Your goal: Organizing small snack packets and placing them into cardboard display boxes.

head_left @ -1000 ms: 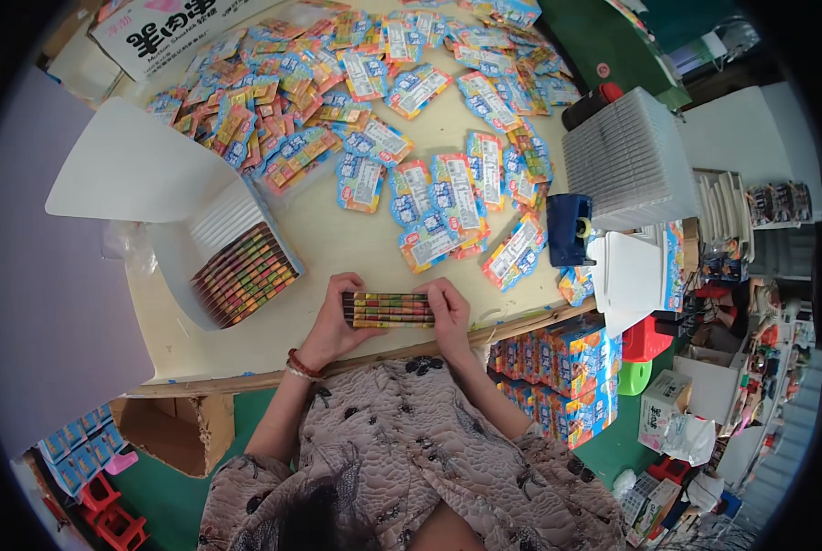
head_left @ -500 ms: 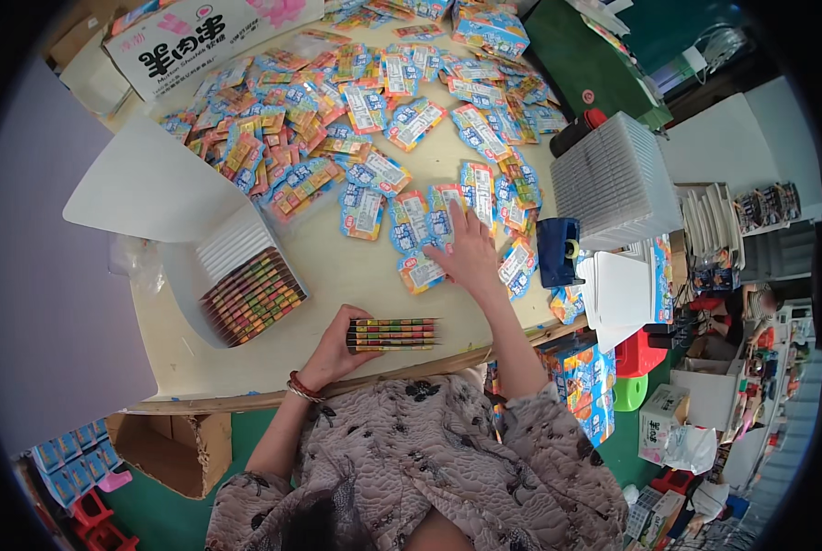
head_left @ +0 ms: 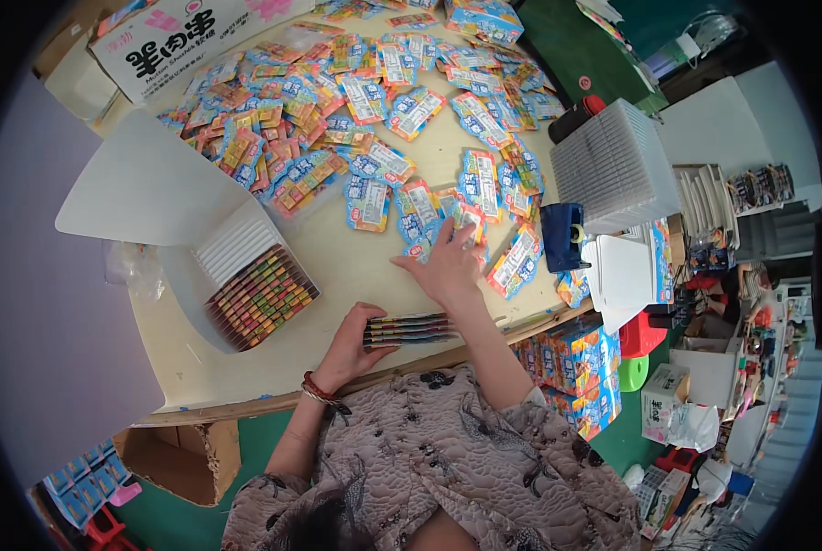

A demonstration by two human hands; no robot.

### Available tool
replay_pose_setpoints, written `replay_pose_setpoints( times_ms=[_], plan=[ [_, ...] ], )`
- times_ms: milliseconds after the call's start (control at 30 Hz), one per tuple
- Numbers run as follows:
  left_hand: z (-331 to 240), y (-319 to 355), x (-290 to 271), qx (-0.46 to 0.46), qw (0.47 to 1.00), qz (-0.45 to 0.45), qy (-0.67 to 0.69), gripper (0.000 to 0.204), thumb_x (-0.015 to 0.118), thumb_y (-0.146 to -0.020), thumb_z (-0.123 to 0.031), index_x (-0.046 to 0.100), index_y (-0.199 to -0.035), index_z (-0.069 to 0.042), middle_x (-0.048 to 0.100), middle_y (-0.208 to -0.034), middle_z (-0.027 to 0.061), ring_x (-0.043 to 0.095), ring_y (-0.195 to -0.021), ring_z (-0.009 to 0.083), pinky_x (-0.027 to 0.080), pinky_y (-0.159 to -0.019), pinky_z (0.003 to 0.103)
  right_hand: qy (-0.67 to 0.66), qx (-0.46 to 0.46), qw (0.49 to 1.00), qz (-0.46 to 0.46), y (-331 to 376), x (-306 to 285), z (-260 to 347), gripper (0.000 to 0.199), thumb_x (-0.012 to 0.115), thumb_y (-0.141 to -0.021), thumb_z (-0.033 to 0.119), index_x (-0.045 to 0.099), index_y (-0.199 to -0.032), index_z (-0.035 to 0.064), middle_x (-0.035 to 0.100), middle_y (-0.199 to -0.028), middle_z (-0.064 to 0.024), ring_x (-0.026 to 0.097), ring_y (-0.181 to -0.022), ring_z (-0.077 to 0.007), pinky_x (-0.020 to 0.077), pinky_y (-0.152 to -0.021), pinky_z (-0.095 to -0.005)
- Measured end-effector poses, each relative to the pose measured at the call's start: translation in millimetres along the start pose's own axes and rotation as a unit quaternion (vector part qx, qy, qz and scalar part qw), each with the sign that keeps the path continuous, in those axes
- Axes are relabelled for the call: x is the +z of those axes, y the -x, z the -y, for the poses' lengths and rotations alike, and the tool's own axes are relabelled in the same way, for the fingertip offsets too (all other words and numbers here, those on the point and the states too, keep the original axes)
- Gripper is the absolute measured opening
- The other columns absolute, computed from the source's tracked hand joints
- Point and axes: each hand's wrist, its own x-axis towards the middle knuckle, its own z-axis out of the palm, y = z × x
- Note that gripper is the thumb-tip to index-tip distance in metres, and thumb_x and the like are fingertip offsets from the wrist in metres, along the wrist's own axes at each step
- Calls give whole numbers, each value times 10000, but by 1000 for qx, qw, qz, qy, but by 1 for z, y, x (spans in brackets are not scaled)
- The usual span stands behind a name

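My left hand [head_left: 346, 347] is closed around one end of a neat stack of candy packets [head_left: 409, 329], held edge-up near the table's front edge. Beyond it, my right hand [head_left: 451, 266] reaches over loose blue-and-orange candy packets. Its fingertips lie on one packet [head_left: 467, 217], while the thumb is spread out to the left. Part of another packet [head_left: 418, 213] shows beside those fingers. To the left stands an open white box [head_left: 302, 259], partly filled with upright packets [head_left: 262, 298] in rows; its lid flap [head_left: 140, 188] is folded back.
Many more packets [head_left: 291, 106] are heaped across the far side of the table [head_left: 328, 262]. A blue tape dispenser [head_left: 562, 237] and a stack of clear plastic trays [head_left: 613, 170] stand at the right. At the back left is a white carton [head_left: 186, 50]; a brown carton [head_left: 177, 459] sits below the table.
My right hand has drawn nearer and slightly left, and the packets under it have shifted. My left hand has moved a little right with the stack, which now tilts slightly.
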Motion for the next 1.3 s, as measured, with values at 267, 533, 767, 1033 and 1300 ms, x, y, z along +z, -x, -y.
replay_pose_setpoints(
  times_ms=[267,533,767,1033,1300],
  plan=[
    [1,2,5,-1,999,-13,34,550,791,-694,7,463,-1134,-36,506,-1132,118,559,-1019,234,490,-842,308,28,-65,996,-46,14,27,-39,794,577,-786,170,194,-1457,-13,229,-1456,-340,301,-1295,-544,364,-1021,-536],
    [4,-3,-6,26,998,47,38,576,801,-665,-8,471,-1134,-59,488,-1196,134,530,-1087,269,462,-896,335,-347,-67,932,-87,77,21,-135,496,438,-938,49,290,-1408,-7,587,-1118,-286,620,-978,-424,514,-778,-450],
    [-4,-10,-11,27,998,55,-2,567,811,-674,-57,474,-1130,-79,391,-1336,158,476,-1198,327,447,-956,357,-337,-133,920,-153,114,26,-127,376,483,-950,48,419,-1313,-31,637,-1061,-213,652,-955,-296,509,-804,-353],
    [-10,6,-15,-8,999,45,3,598,841,-639,-60,488,-1121,-91,356,-1414,161,373,-1316,329,364,-1050,403,-472,-146,869,-1,96,16,-145,418,524,-917,42,427,-1318,-29,646,-1036,-161,630,-950,-209,478,-830,-306],
    [-9,-2,-14,23,997,73,-27,635,836,-650,-67,475,-1172,-82,316,-1451,171,334,-1350,337,347,-1072,408,-480,-231,816,225,64,4,-166,379,605,-858,8,587,-1235,36,619,-1201,-136,604,-1072,-224,472,-885,-312]
  ],
)
